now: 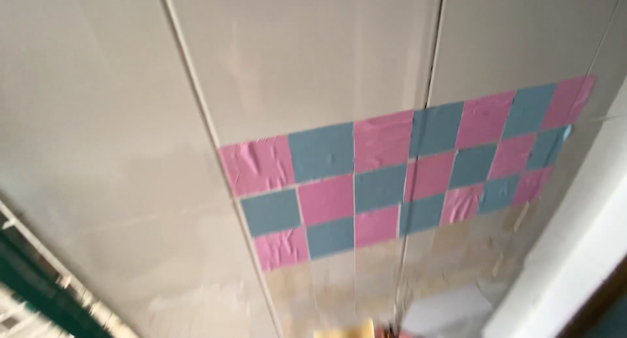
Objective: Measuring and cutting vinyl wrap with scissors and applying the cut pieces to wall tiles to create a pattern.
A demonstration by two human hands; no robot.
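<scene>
Head view: you're looking up at a pale panelled wall, and neither of your hands is showing, so I cannot tell whether your fingers are apart or together. A checkerboard patch of pink and blue squares is sitting mid-frame, its long axis running from lower left up to upper right. Bare, stained tiles are lying just below it. A yellowish thing is peeking in at the bottom edge, too blurred to name. No containers are showing.
</scene>
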